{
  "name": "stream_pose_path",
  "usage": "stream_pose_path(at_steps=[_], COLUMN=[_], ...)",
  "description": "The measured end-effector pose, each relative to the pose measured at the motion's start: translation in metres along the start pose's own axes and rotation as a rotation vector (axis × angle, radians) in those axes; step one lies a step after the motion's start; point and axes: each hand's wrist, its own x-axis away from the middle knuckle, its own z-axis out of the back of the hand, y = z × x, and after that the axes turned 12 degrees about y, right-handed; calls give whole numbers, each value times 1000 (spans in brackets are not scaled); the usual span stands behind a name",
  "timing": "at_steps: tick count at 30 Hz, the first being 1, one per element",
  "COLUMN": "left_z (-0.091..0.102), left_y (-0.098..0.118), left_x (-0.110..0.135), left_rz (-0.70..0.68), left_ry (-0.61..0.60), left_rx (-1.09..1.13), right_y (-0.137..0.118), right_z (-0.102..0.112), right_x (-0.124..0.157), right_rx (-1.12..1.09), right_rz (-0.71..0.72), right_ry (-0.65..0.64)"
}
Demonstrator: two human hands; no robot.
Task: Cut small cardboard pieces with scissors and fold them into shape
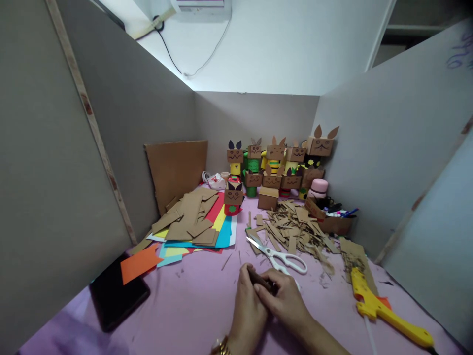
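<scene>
Both hands meet low in the middle of the pink table [192, 310]. My left hand [247, 305] and my right hand [286, 301] have their fingers closed together on a small dark brown piece of cardboard [258, 278]. White-handled scissors [277, 256] lie open just beyond my fingers. A gold bracelet shows at my left wrist.
Brown cardboard scraps [295, 229] pile behind the scissors. Cut cardboard on coloured paper sheets [195, 222] lies left, with a black phone [116, 296] nearer. A yellow glue gun [384, 310] lies right. Cardboard animal figures [277, 162] stand at the back. Grey partition walls enclose the desk.
</scene>
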Motion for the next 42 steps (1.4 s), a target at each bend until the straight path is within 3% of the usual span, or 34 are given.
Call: stream_pose_path(at_steps=[6, 13, 16, 20, 22, 25, 30, 33, 37, 40, 42], left_z=[1, 1, 0, 1, 2, 3, -1, -4, -5, 0, 5], left_y=[-1, -2, -2, 0, 1, 5, 15, 20, 14, 7, 5], left_x=[-1, 1, 1, -6, -14, -27, -39, -44, -56, -66, -72], left_rz=[22, 67, 81, 161, 322, 580, 733, 758, 768, 780, 782], left_ry=[9, 67, 100, 195, 102, -144, -211, -229, -202, -99, -41], left_rx=[36, 74, 139, 383, 547, 725, 810, 811, 808, 775, 766], right_y=[-1, -1, 0, 3, 5, 7, 8, 9, 17, 30, 41], right_z=[-5, -4, -2, 3, 4, 3, -2, -3, 4, 19, 29], right_x=[2, 4, 1, -9, -14, -18, -18, -19, -24, -29, -31], right_rx=[179, 120, -13, -400, -602, -803, -956, -876, -600, -249, 49], right_rz=[29, 62, -30, -291, -389, -460, -507, -465, -354, -272, -187], right_ry=[4, 16, 74, 165, 165, 165, 154, 180, 210, 233, 168])
